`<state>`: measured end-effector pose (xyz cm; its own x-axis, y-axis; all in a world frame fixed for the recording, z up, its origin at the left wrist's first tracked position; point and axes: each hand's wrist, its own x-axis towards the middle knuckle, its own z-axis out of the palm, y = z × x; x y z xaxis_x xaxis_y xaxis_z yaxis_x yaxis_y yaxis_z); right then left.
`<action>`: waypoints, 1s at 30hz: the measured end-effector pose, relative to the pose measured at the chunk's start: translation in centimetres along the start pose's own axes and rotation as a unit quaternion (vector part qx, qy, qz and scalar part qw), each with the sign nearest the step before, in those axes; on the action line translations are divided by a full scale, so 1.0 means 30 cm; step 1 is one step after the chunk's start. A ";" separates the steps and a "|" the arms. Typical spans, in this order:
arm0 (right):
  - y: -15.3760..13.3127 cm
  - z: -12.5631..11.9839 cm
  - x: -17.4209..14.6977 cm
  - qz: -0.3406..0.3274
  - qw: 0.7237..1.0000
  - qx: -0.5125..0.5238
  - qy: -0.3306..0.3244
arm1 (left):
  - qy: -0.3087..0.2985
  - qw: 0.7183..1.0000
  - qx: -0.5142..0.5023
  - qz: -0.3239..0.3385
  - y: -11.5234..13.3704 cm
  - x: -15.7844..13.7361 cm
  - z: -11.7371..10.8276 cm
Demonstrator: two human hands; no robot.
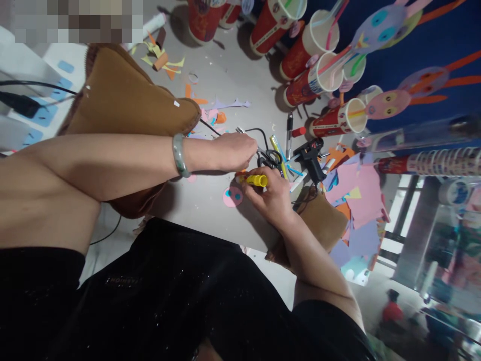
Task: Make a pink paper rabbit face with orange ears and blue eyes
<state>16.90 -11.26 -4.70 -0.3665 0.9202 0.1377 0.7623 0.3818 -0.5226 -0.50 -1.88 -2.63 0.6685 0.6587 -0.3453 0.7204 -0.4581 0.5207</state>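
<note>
My right hand (274,198) is closed around a yellow marker (257,180), which has a reddish-orange end toward the left. Just left of that hand, a pink paper circle (231,199) with two blue dots lies on the table. My left hand (235,151), with a green bangle (181,156) on its wrist, is closed above the table; whatever its fingers hold is hidden. Black-handled scissors (276,158) lie beyond my hands, near a black glue gun (312,156) and several pens.
Red paper cups (293,57) with straws and paper animal faces stand along the far side. A brown cushion-like pouch (128,95) lies under my left arm. Coloured paper (361,193) is piled at right, paper scraps (218,118) lie beyond my left hand, and power sockets (45,110) are at left.
</note>
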 end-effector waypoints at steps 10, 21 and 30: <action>-0.003 -0.004 0.007 -0.014 1.000 0.005 0.002 | 0.004 1.000 0.006 0.009 0.001 0.000 0.002; -0.006 0.000 0.013 -0.003 1.000 0.008 0.018 | -0.007 1.000 -0.003 0.008 0.003 -0.001 -0.002; -0.047 -0.055 -0.030 0.016 0.999 0.043 -0.008 | -0.006 1.000 0.001 0.005 -0.002 0.004 0.004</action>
<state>17.03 -12.47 -2.68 -0.3518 0.9300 0.1064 0.7249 0.3426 -0.5976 -0.44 -1.86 -2.78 0.6775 0.6469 -0.3501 0.7143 -0.4652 0.5228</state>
